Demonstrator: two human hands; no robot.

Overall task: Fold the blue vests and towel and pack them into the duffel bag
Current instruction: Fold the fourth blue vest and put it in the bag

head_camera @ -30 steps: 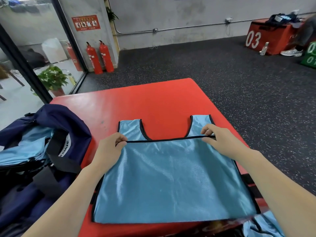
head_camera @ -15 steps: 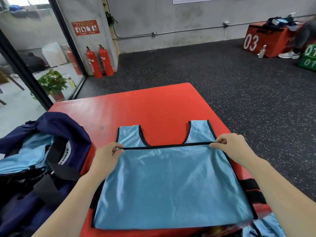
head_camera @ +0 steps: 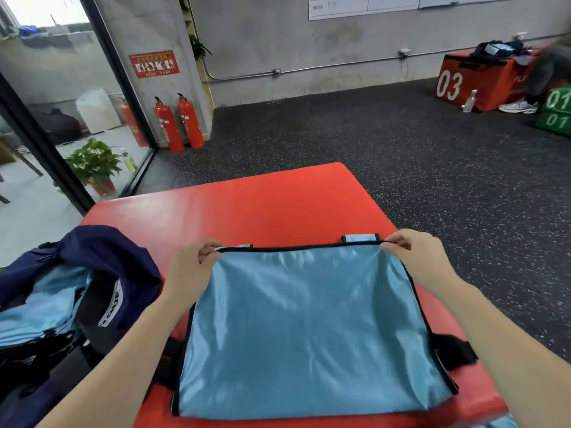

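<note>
Your left hand (head_camera: 191, 267) pinches the near-left corner of the black-trimmed hem of the shiny light-blue mesh vest (head_camera: 309, 329), fingers curled round the edge. Your right hand (head_camera: 414, 254) pinches the same hem at its right corner. The vest lies on the red padded platform (head_camera: 247, 208), its lower half doubled over so only the tips of the shoulder straps show beyond the hem. To your left, the open navy duffel bag (head_camera: 102, 261) sits against the platform's edge, with folded light-blue fabric (head_camera: 40, 313) inside it.
</note>
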